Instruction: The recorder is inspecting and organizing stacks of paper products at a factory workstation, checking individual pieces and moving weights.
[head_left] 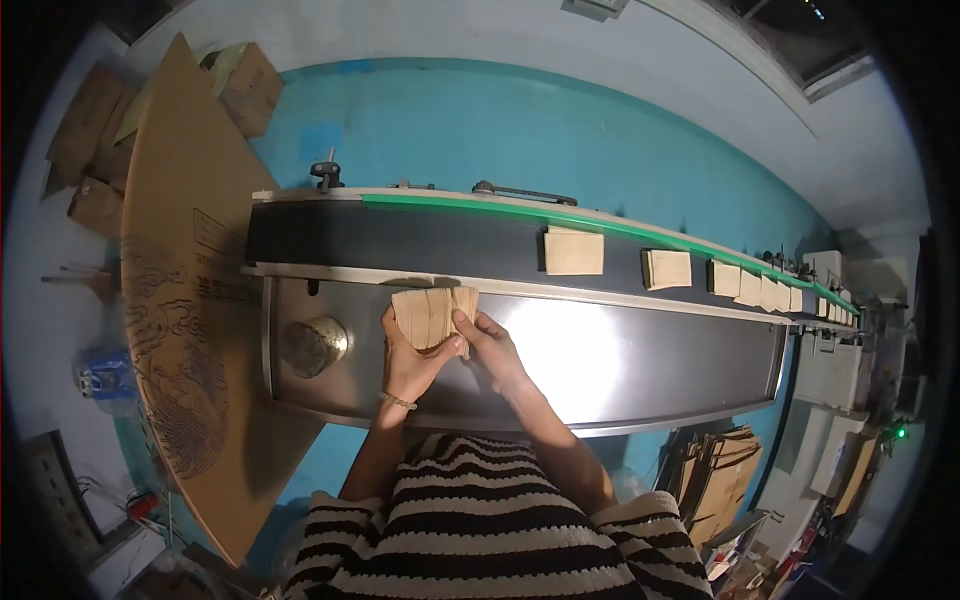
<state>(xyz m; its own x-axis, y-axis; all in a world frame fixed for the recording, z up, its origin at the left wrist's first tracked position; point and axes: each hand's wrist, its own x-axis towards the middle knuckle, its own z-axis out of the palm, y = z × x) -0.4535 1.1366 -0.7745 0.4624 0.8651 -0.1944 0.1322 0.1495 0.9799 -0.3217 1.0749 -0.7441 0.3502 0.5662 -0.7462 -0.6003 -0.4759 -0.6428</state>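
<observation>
Over the steel worktop (690,370), both hands hold a block of thin, pale tan sheets (424,312). My left hand (408,368) grips its left and near side, thumb and fingers spread around it. My right hand (492,350) is closed on the right end, where a narrower part of the block (466,300) stands at an angle to the rest. The fingertips behind the block are hidden. Beyond the hands runs a dark conveyor belt (440,238). A similar tan stack (574,252) lies on it, with another stack (668,270) and several more farther right.
A round, clear-looking container (316,346) stands at the worktop's left end. Beside it leans a big cardboard sheet (215,340). A green strip (470,207) edges the belt's far side. Folded cardboard (718,470) stands below the worktop at right. Boxes (250,90) are stacked far left.
</observation>
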